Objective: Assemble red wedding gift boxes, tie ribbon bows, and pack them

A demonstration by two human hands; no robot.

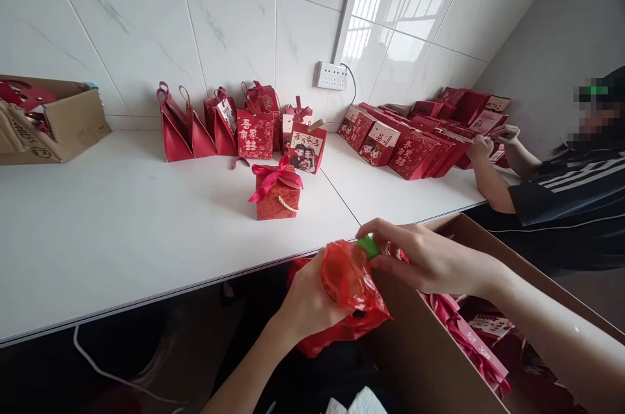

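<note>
My left hand [305,302] is closed around a red plastic bag [347,293] held below the front edge of the white counter [122,232]. My right hand [424,256] pinches a small green object [368,246] at the mouth of the bag. A red gift box with a ribbon bow [277,191] stands alone on the counter just beyond my hands.
Several red gift bags [234,124] line the tiled wall. More lie stacked at the right [415,137], where another person's hands [481,144] work. An open cardboard box [454,336] with red items sits under my right arm. Another carton [49,118] is far left.
</note>
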